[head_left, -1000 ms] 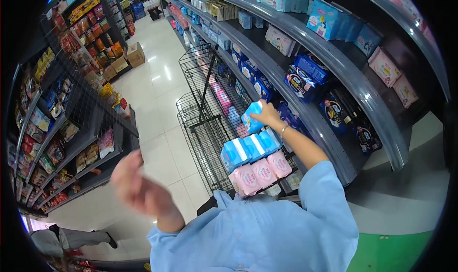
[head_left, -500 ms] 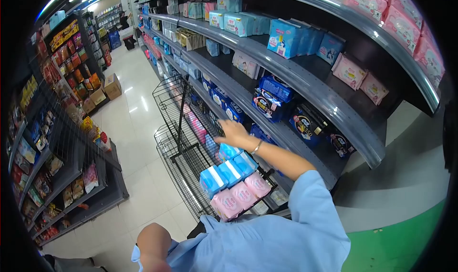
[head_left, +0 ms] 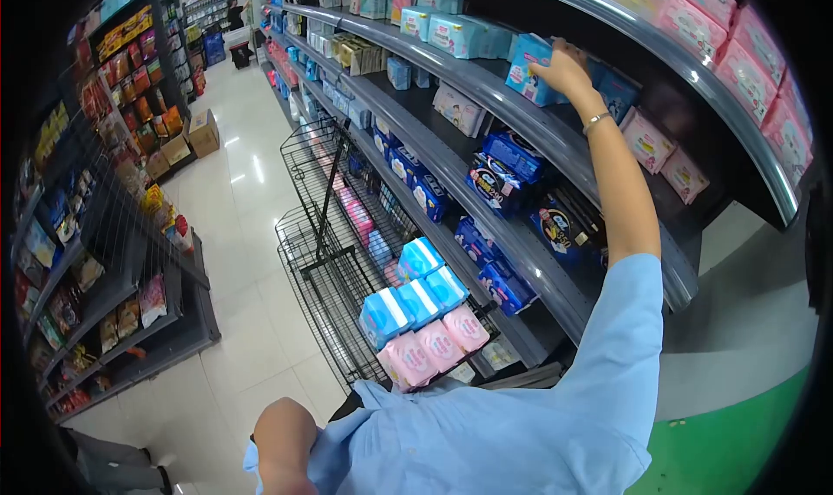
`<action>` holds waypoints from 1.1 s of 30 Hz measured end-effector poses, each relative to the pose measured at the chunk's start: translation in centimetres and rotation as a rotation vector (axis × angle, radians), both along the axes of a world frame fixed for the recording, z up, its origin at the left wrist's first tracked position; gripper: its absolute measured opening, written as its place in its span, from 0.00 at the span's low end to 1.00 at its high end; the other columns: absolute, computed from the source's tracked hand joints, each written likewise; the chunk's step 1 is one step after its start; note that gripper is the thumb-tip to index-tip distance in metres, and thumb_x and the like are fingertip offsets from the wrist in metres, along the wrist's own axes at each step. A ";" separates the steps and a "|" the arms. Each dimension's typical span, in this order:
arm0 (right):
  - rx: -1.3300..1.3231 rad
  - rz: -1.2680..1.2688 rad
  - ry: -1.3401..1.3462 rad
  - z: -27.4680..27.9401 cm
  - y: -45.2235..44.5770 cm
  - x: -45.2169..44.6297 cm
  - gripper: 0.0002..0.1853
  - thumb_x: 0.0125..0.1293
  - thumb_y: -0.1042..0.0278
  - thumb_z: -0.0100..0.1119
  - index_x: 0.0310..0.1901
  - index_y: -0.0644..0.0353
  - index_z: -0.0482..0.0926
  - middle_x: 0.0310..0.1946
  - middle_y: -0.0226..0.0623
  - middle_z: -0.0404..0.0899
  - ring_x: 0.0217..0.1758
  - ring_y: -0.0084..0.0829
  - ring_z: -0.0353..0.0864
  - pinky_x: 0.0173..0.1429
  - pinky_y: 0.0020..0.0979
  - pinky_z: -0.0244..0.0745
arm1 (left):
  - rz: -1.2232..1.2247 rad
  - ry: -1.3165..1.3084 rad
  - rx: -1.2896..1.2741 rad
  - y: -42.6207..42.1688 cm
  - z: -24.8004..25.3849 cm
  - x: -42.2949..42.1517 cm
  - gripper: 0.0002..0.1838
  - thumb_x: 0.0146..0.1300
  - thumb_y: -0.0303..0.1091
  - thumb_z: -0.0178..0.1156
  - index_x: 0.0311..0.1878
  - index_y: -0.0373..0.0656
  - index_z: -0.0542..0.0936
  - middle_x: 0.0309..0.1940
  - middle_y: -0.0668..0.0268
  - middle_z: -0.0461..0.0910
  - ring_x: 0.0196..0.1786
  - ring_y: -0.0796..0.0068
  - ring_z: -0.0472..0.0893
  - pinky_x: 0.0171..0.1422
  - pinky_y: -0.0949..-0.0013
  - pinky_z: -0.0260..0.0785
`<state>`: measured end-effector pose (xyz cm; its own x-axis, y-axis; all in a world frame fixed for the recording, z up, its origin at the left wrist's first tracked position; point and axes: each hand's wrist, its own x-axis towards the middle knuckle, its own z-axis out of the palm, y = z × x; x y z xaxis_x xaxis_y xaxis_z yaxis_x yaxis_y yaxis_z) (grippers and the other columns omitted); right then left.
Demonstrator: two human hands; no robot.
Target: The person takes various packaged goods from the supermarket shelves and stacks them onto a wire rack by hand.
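Now the right hand (head_left: 569, 73) is curling half-closed around a boxy light-blue plastic package (head_left: 526, 72) on the dark metal shelf (head_left: 555, 136), thumb touching its front; the left is lying out of view.

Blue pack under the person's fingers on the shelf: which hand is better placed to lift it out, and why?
Likely the right: the right hand is at the blue pack, while the left arm is low, away from the shelf.

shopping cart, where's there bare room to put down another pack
Beyond the blue packs, the cart shows bare mesh; the aisle floor between cart and left-hand racks looks open too. Crowded: the near end, packed with blue and pink packs.
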<state>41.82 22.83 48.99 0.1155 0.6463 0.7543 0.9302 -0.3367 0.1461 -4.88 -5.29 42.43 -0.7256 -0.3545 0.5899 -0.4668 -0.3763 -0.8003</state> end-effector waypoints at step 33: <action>-0.936 0.364 0.253 -35.7 -7.6 -24.3 0.43 0.44 0.29 0.66 0.57 0.52 0.74 0.55 0.52 0.65 0.61 0.49 0.59 0.61 0.58 0.52 | 0.955 -0.092 -0.622 -2.2 -3.5 -3.5 0.26 0.64 0.47 0.55 0.63 0.45 0.70 0.61 0.68 0.72 0.64 0.66 0.66 0.68 0.51 0.47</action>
